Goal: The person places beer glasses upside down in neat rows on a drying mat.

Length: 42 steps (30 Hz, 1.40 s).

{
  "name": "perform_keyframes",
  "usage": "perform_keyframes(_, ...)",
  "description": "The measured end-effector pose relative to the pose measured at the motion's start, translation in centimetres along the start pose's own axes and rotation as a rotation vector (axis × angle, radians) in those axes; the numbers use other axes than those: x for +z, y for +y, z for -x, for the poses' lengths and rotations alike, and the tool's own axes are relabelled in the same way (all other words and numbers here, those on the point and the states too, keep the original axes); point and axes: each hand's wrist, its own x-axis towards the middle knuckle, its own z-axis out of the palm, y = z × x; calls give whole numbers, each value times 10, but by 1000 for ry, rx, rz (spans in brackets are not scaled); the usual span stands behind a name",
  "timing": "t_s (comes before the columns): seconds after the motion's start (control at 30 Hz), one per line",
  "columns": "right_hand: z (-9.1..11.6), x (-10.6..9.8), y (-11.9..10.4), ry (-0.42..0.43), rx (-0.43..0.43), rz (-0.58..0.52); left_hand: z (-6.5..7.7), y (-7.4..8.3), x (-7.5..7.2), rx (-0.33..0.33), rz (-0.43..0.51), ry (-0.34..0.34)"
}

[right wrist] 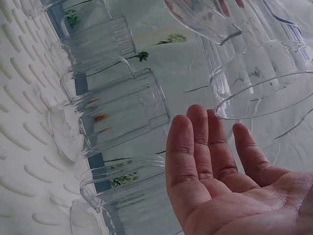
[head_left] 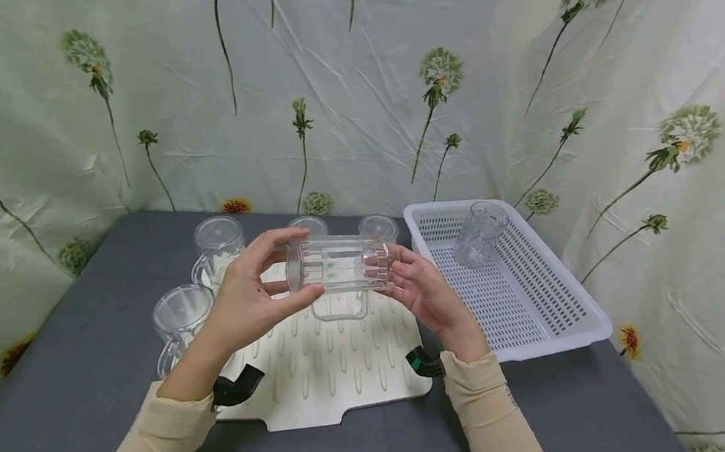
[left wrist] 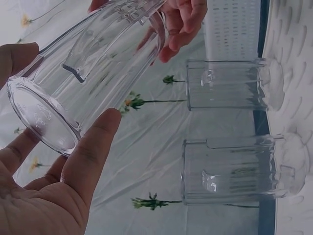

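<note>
A clear glass mug [head_left: 340, 261] lies sideways in the air above the white ridged board [head_left: 325, 377], its handle hanging down. My left hand [head_left: 253, 289] grips the mug round its base end, thumb below and fingers above and behind. At the rim end is my right hand [head_left: 425, 293], fingers extended close to the rim. The right wrist view shows these fingers [right wrist: 183, 152] nearly straight beneath the open rim. Embossed marks show on the round base in the left wrist view.
Several clear mugs stand along the board's left and back edges, among them a front left mug [head_left: 182, 311] and a back right mug [head_left: 377, 228]. A white slotted basket [head_left: 547, 343] on the right holds a tilted patterned glass [head_left: 479, 236]. A flowered curtain [head_left: 350, 109] hangs behind the grey table [head_left: 55, 391].
</note>
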Motion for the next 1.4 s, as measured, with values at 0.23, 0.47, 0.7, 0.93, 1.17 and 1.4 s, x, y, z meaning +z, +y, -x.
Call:
perform_keyframes(0.23, 1, -3, 1, -2, -1, 35, 2, 1, -2, -21, -16, -6)
perform_keyframes(0.47, 1, -4, 0, -13, -18, 57, 3, 3, -5, -40, -103, 1)
perform_keyframes(0.7, 3, -4, -5, -26, -38, 73, 5, 3, -9, -68, -133, -20)
perform_keyframes(0.93, 3, -3, -9, 9, -20, 93, 7, 1, -12, -73, -165, -22)
perform_keyframes(1.17, 2, -2, -10, 22, -15, 87, 10, 0, -15, -81, -186, -25)
perform_keyframes(1.4, 2, 3, -12, 55, 7, 90, 11, -2, -17, -86, -198, -29)
